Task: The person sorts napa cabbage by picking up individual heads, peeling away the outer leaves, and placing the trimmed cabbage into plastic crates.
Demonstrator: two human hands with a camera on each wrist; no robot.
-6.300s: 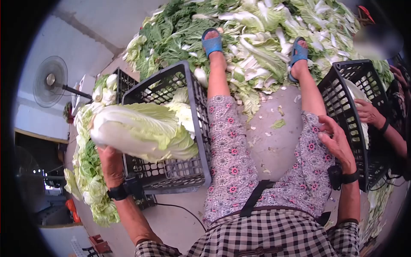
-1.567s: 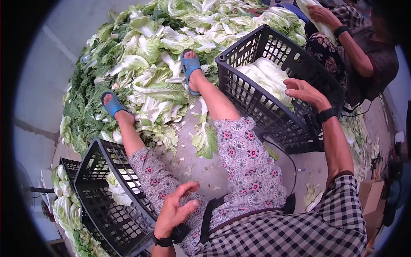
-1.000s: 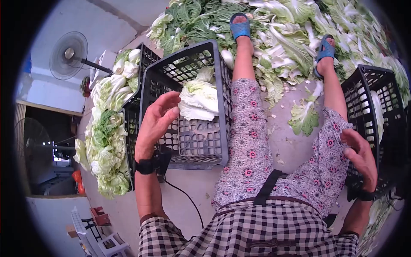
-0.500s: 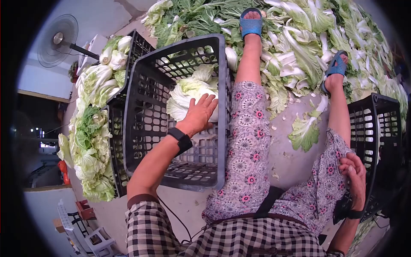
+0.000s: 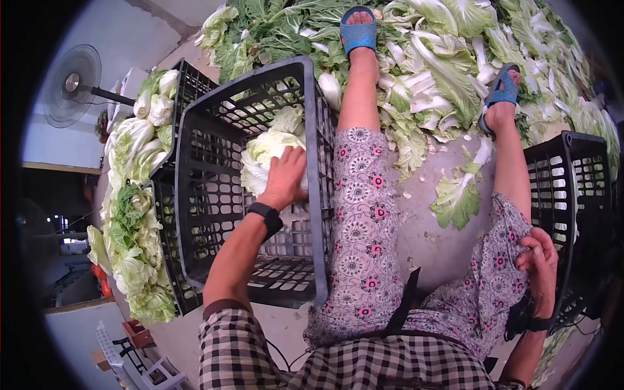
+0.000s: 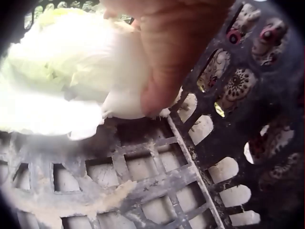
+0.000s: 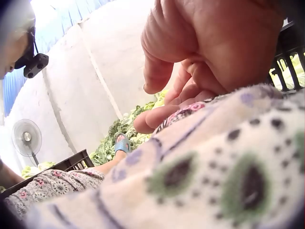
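Observation:
A pale cabbage (image 5: 261,156) lies inside the black crate (image 5: 312,162) beside the left leg. My left hand (image 5: 284,180) reaches over it from the right end. In the left wrist view, that hand (image 6: 174,50) grips the white base of the cabbage (image 6: 52,71), with the thumb against its side and the other fingers mostly hidden. My right hand (image 5: 541,263) rests on the patterned trousers at the right thigh, holding nothing. Its fingers hang loosely curled in the right wrist view, where the hand (image 7: 209,52) lies over the cloth.
Crates piled with cabbages (image 5: 133,224) stand left of the near crate. Another black crate (image 5: 569,195) is beside the right leg. Loose leaves (image 5: 448,65) cover the floor around the sandals, and one leaf (image 5: 458,195) lies between the legs. A fan (image 5: 73,83) stands far left.
The large cabbage held earlier has left my left hand. That hand has since moved into the left crate and taken hold of the cabbage there. My right hand has come to rest on the thigh.

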